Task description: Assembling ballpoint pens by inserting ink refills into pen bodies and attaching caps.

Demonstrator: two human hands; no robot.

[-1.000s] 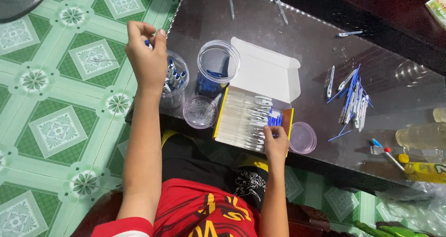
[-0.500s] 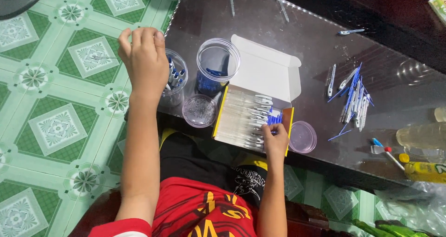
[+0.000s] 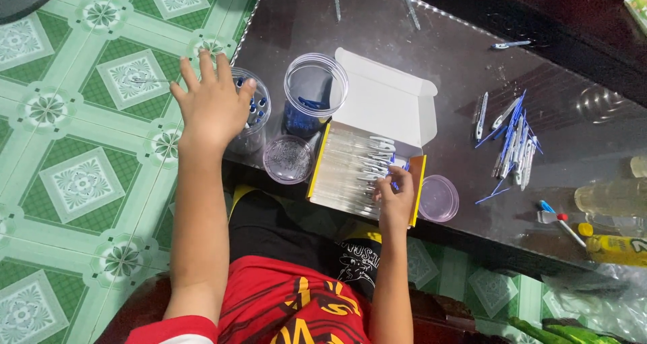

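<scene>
Under the right hand (image 3: 394, 199), boxed pens (image 3: 357, 172) lengthwise left-to-right, tips rightward.

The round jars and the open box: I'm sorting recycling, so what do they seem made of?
The round jars look like clear, glossy plastic: blue parts show through their walls. The open box looks like thin matte white cardboard with a folded flap and yellow edges.

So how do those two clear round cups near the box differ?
The left cup is partly covered by the left hand; the right cup stands uncovered. The left cup holds many small blue pieces spread about inside it; the right cup shows just a few against one side. Both are clear, round, open-topped and upright on the dark table.
</scene>
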